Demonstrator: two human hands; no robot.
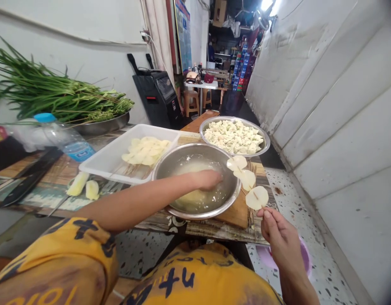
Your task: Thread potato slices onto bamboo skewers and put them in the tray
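Note:
My right hand [278, 231] pinches the lower end of a thin wooden skewer threaded with three pale, round potato slices [256, 198], held beside the bowl's right rim. My left hand [210, 179] reaches into a steel bowl [195, 216] of cloudy water, where pale slices [195, 198] lie under the surface. The water and the back of the hand hide its fingers. Behind my left forearm, a white plastic tray [100, 161] carries a pile of skewered potato slices [146, 151]. Bare skewers [253, 169] lie on the table to the right of the bowl.
A steel basin of chopped pale pieces [235, 135] stands behind the bowl. On the left are a water bottle [71, 140], a black-handled knife [23, 186], two vegetable pieces [77, 184] and a basin of green stalks [65, 95]. A wall [348, 106] runs along the right.

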